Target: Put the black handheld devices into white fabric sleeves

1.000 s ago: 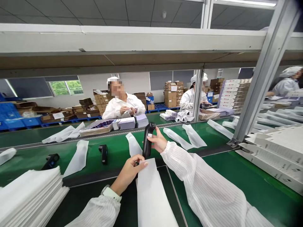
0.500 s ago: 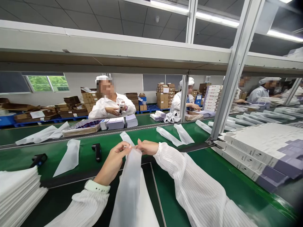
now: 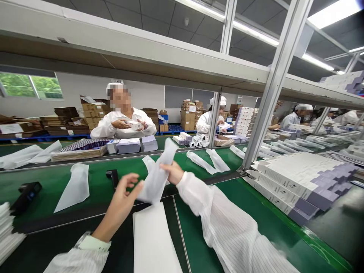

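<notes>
My right hand pinches a translucent white plastic sleeve by its edge and holds it up over the green belt. Left of it, my left hand has its fingers apart and bent, close to the sleeve's lower corner; nothing shows in it. Below both hands lies a stack of white sleeves on a dark surface. Another sleeve lies on the belt partly behind the held one. A pale green wristband is on my left wrist.
Flat sleeves and black handheld devices lie on the green belt. White and purple boxes are stacked at right. A metal post and an overhead shelf frame the station. Across the belt, a co-worker holds a small box.
The sleeve has come up off the stack and swung forward in my right hand. My left hand has let go and moved left and down. The view has turned slightly right.
</notes>
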A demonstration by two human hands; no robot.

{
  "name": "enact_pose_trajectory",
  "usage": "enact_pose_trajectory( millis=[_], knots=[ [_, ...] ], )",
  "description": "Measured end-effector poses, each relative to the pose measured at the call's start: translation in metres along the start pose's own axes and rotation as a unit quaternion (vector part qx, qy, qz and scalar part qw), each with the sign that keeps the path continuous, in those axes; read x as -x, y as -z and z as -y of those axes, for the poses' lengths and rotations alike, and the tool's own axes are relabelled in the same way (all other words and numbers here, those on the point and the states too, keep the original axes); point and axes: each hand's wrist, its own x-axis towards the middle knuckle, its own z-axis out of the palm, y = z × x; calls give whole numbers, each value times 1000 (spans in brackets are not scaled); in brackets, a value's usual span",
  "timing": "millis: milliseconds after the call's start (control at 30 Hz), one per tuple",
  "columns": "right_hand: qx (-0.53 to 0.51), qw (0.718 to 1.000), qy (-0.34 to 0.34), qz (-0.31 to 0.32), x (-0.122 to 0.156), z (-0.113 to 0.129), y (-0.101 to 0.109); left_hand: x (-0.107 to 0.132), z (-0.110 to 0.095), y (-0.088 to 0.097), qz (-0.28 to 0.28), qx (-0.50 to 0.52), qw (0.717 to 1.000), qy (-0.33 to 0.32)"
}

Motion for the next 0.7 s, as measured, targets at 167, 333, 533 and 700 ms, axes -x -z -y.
enact_pose_trajectory(
  millis=[167,333,533,700],
  knots=[
    [258,944,17,-205,-56,8,65,18,35,-2,197,-179,963,36],
    [361,915,-31,-177,-51,-14,85,17,26,-2,235,-180,954,53],
    [448,886,115,34,-10,-15,37,19,27,-1,209,-130,968,41],
    [376,894,71,233,35,-36,1,19,32,-3,199,-120,972,41]
  ],
)
